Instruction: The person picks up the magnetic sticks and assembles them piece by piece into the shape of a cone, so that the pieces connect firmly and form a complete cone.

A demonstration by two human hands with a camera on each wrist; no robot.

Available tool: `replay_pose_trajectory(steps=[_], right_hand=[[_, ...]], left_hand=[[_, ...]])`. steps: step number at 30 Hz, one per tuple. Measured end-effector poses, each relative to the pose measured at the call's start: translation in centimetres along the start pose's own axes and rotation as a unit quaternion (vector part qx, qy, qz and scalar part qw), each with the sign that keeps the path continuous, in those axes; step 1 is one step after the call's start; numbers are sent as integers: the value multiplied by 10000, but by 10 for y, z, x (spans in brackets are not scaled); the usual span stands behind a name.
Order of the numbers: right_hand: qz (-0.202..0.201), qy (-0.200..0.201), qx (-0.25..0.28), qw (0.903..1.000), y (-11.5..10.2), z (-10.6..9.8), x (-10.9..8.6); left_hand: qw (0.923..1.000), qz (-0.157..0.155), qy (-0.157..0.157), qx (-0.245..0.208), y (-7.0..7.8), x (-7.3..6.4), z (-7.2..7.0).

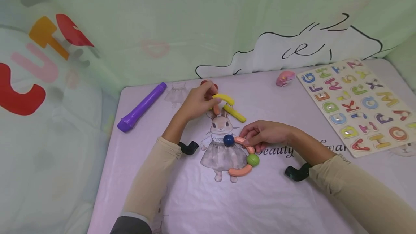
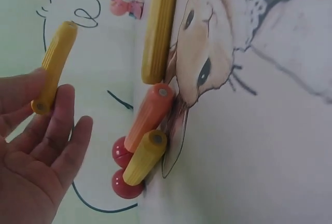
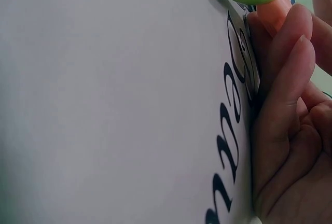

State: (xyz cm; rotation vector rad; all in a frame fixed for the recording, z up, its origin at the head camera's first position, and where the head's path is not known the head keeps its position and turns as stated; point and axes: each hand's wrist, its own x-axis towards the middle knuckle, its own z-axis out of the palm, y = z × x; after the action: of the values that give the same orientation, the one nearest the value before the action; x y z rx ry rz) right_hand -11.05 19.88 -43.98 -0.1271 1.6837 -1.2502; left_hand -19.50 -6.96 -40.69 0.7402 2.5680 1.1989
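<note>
My left hand (image 1: pixel 198 101) pinches a yellow curved magnetic rod (image 2: pixel 58 63) between thumb and fingers, raised over the table. Below it lie a straight yellow rod (image 2: pixel 160 32), an orange rod (image 2: pixel 150 115), a second yellow rod (image 2: pixel 145 157) and two red balls (image 2: pixel 127 184). In the head view, my right hand (image 1: pixel 269 133) pinches an orange curved rod (image 1: pixel 239 139) beside a dark blue ball (image 1: pixel 229 140). That chain bends down to a green ball (image 1: pixel 253 160) and another orange curved rod (image 1: pixel 240 172), over the printed rabbit. My right fingers partly cover the chain.
A purple toy microphone (image 1: pixel 143 107) lies at the table's left edge. At the back stands a small pink toy (image 1: pixel 285 78). A wooden alphabet puzzle board (image 1: pixel 347 137) occupies the right side. Printed curtains hang behind the tabletop (image 1: pixel 247 205).
</note>
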Motion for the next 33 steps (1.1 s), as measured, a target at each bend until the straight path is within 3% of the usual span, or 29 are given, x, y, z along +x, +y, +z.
replay_pose_trajectory(steps=[4,10,14,17,20,22,25,33], right_hand=[[17,-16,-6,10000,1,0,1],[-28,-8,-26,10000,1,0,-1],[-52,17,-81,10000,1,0,-2],[-100,7,-89,9999,2,0,-2],[-161,-15,-42,9999,2,0,-3],[-170,-12,-14,9999,3,0,-3],[-146,27,-21,9999,3,-1,-2],[-119,112,-37,9999,7,-3,0]], left_hand=[[9998,-144,-72,-86,2,-16,1],[9940,-886,-153,-621,4,-38,7],[9809,-1325,-400,-1368,2,-49,12],[9652,-1624,-688,-1931,-2,-58,15],[9509,-1806,-963,-2322,-6,-68,18],[9458,-1812,-1063,-2477,-8,-75,19],[9461,-1743,-1098,-2497,-10,-84,20],[9636,-1684,-1049,-1791,-5,-99,28]])
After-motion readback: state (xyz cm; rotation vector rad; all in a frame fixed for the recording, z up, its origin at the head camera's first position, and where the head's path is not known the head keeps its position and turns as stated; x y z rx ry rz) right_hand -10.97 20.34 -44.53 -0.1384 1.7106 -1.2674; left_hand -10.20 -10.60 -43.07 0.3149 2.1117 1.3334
